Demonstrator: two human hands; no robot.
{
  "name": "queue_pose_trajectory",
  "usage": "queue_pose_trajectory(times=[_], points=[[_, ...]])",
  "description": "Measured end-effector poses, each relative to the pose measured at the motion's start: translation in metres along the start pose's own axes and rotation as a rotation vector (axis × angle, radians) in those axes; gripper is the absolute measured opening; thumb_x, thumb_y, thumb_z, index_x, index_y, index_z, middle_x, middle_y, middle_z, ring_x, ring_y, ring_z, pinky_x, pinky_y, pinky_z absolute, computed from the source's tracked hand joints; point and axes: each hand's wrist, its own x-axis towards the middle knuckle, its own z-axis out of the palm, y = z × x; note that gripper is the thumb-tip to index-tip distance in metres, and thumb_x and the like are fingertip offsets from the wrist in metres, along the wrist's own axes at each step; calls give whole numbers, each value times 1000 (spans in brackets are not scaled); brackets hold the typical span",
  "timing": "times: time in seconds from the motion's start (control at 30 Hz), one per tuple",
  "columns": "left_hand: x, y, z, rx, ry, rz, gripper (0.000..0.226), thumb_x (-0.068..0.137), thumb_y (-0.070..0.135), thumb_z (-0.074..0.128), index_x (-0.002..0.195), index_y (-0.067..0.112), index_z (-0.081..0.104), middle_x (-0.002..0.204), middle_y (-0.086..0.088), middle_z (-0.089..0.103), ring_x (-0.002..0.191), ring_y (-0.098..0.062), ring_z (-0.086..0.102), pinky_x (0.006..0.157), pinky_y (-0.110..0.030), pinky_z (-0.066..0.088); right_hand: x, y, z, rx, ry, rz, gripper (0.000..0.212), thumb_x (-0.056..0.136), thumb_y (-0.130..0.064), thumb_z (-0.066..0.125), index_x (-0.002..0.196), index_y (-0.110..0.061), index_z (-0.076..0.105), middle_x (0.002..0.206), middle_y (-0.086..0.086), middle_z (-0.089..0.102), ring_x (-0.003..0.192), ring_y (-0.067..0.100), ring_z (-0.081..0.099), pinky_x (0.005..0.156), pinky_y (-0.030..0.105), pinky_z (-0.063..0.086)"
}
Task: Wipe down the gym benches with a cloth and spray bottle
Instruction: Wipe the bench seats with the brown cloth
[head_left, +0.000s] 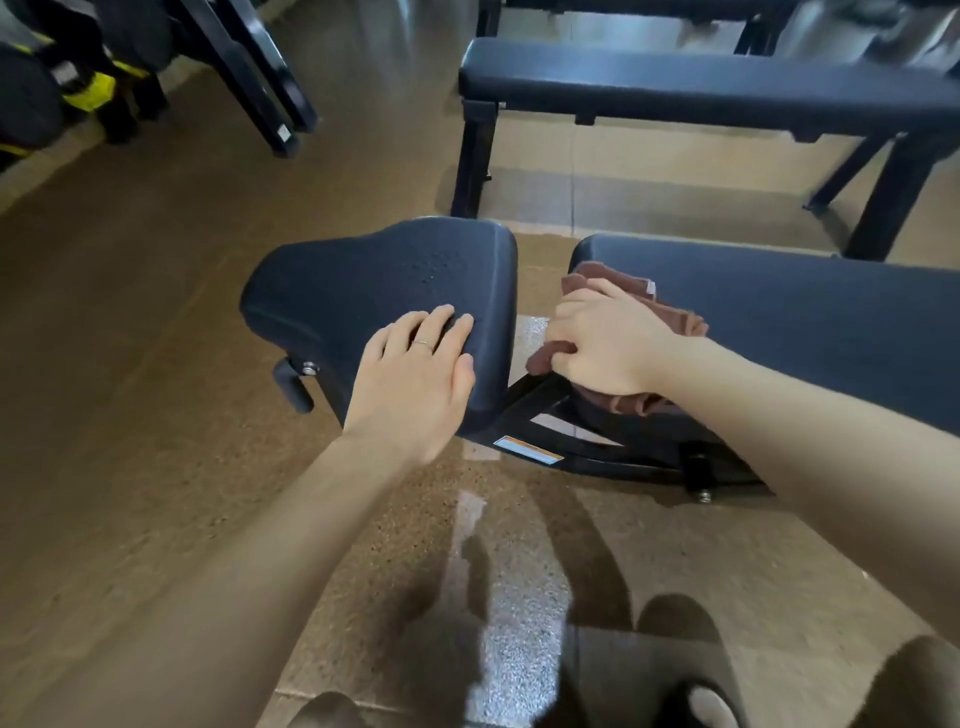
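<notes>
Speckled brown gym flooring runs under you, with a sheen of light near your feet. Your cloth (631, 322), brown and bunched, lies at the near end of the long pad (789, 322), draped over its end and down toward the gap. Your right hand (605, 345) is clamped on it, fingers curled into the folds at the pad's edge. Your left hand (415, 371) lies flat and relaxed on the seat pad (374, 291), fingers straight, holding nothing, seemingly bracing the seat.

You appear to be wiping the end of the long pad beside the gap. To do it well, spread the cloth flatter under your palm so more fabric meets the vinyl, then draw it along the surface in overlapping strokes instead of dabbing. Work the rounded end and the side face, where sweat likely gathers. Keep the cloth's hanging corner out of the black frame (545, 410) beneath. The seat pad shows small droplets near its middle, so it probably wants wiping next.

No spray bottle is in view. Another bench (701, 88) stands well apart beyond this one, and dark racks with yellow-marked gear (98, 93) sit at the far left.
</notes>
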Motion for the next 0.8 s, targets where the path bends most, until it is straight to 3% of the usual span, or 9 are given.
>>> queue_pose_trajectory(times=[0.1, 0.17, 0.3, 0.43, 0.5, 0.57, 0.63, 0.7, 0.8], points=[[0, -1, -1, -7, -5, -6, 57, 106, 37, 20, 155, 22, 43, 159, 1, 44, 142, -24, 40, 117, -42, 31, 27, 21, -1, 43, 24, 48, 40, 92, -48, 36, 88, -34, 73, 100, -9, 64, 116, 22, 50, 111, 47, 32], [1, 0, -1, -8, -15, -14, 58, 106, 38, 18, 157, 24, 40, 162, 3, 40, 144, -22, 36, 119, -41, 27, 40, 31, -2, 107, 46, 96, 34, 95, -41, 42, 95, -36, 76, 100, -9, 58, 117, 23, 48, 111, 49, 32], [1, -1, -1, -28, -5, -33, 56, 106, 40, 20, 156, 26, 42, 161, 5, 42, 145, -20, 35, 120, -39, 26, 58, 27, 3, 210, 211, 247, 26, 101, -30, 44, 101, -17, 67, 111, 6, 66, 116, 29, 54, 112, 49, 35], [1, 0, -4, -67, -15, -59, 55, 106, 41, 21, 154, 28, 45, 160, 8, 43, 145, -17, 35, 120, -37, 25, 61, 4, -10, 880, 547, 466, 30, 107, -25, 40, 127, -19, 62, 120, -1, 66, 111, 18, 60, 98, 35, 45], [1, -1, -6, -128, -17, -50, 54, 107, 41, 23, 155, 26, 45, 160, 9, 41, 147, -14, 34, 122, -31, 19, 64, -29, -17, 1146, 540, 433, 30, 109, -26, 38, 131, -23, 58, 123, -5, 63, 114, 13, 57, 98, 32, 42], [3, -10, -9, -232, -12, -84, 52, 108, 37, 30, 155, 20, 44, 161, 5, 41, 148, -13, 33, 124, -28, 18, 69, -67, -4, 1045, 457, 327, 34, 108, -35, 37, 137, -30, 54, 141, -5, 56, 137, 18, 45, 111, 38, 35], [6, -25, -12, -275, 56, -207, 53, 106, 35, 32, 153, 15, 47, 158, 0, 44, 147, -17, 36, 124, -37, 26, 74, -89, 13, 759, 379, 291, 45, 103, -50, 36, 145, -39, 48, 162, -8, 34, 155, 21, 16, 124, 50, 16], [14, -44, -16, -238, 120, -357, 55, 105, 36, 32, 151, 11, 47, 157, -6, 46, 147, -24, 38, 123, -44, 30, 81, -88, 15, 668, 315, 301, 51, 102, -53, 36, 152, -42, 39, 169, -9, 19, 157, 21, 2, 125, 57, 8], [45, -60, -16, -219, 77, -491, 53, 108, 38, 32, 155, 15, 42, 162, -6, 37, 151, -29, 29, 125, -46, 22, 83, -81, 15, 626, 290, 279, 53, 104, -46, 37, 156, -41, 31, 171, -7, 13, 157, 24, -2, 125, 60, 7]])
